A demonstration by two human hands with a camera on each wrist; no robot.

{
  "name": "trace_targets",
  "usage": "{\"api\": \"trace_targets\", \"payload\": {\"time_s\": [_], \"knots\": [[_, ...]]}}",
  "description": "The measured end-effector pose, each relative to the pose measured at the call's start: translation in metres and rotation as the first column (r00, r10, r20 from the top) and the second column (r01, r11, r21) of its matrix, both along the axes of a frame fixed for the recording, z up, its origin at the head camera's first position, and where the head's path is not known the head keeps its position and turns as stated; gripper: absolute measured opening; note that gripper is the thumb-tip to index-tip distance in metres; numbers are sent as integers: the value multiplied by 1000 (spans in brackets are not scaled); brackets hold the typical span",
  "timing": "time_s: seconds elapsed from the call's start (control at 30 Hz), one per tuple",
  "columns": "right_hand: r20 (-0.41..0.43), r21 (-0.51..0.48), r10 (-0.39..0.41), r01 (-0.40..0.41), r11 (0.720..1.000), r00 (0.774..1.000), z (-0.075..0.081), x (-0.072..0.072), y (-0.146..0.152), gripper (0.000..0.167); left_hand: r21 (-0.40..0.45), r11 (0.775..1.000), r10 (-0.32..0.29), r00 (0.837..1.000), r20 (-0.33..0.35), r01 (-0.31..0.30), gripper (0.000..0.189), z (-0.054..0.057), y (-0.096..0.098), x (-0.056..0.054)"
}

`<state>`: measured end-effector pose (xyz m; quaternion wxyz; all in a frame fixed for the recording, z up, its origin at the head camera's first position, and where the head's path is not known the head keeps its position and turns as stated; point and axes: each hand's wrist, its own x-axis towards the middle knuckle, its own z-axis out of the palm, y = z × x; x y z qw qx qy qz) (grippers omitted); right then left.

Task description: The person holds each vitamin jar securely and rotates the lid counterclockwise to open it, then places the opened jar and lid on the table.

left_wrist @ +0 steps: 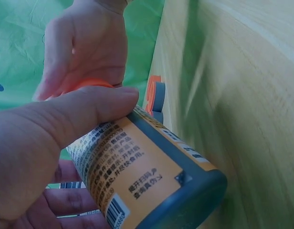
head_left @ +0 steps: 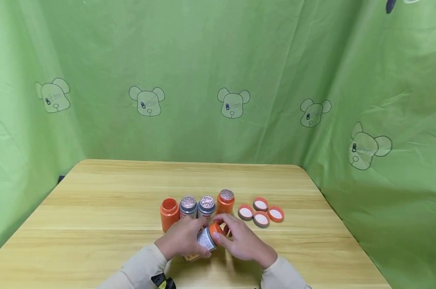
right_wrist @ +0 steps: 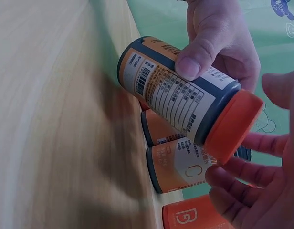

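My left hand [head_left: 185, 237] holds a grey supplement bottle [right_wrist: 171, 90] with an orange cap [right_wrist: 234, 126], tilted above the table. Its thumb lies along the label; the other fingers are around the far side. My right hand [head_left: 241, 239] is around the cap end, its thumb apart from the cap and its loosely bent fingers close beneath it in the right wrist view. Whether a fingertip touches the cap is hard to tell. Behind the hands stand two capless grey bottles [head_left: 188, 204] with foil-covered mouths, between a foil-topped orange bottle [head_left: 225, 205] and another orange bottle [head_left: 169, 216] showing a red-orange mouth.
Several loose caps [head_left: 260, 204] lie together right of the bottles, white liners facing up. The wooden table [head_left: 95, 200] meets a green curtain [head_left: 189, 60] at the back and sides. A dark band with a yellow part [head_left: 162, 284] is on the left sleeve.
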<state>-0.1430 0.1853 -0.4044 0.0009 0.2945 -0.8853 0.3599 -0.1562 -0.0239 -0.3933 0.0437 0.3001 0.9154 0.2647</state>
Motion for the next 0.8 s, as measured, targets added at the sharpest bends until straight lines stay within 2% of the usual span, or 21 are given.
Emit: {"api": "trace_targets", "payload": {"time_s": [0.17, 0.4, 0.63, 0.8], "knots": [[30, 9, -6, 6, 1000, 1000, 0, -1, 0, 37, 0, 1000, 6, 1000, -1, -6, 58, 0, 1, 1], [-5, 1, 17, -17, 1000, 1000, 0, 0, 1, 36, 3, 1000, 7, 1000, -9, -6, 61, 0, 1, -1], [14, 8, -47, 47, 999, 999, 1, -1, -1, 40, 11, 1000, 11, 1000, -23, -10, 65, -1, 1, -2], [8, -3, -33, 34, 999, 999, 1, -1, -1, 37, 10, 1000, 16, 1000, -27, -15, 65, -1, 2, -2]]}}
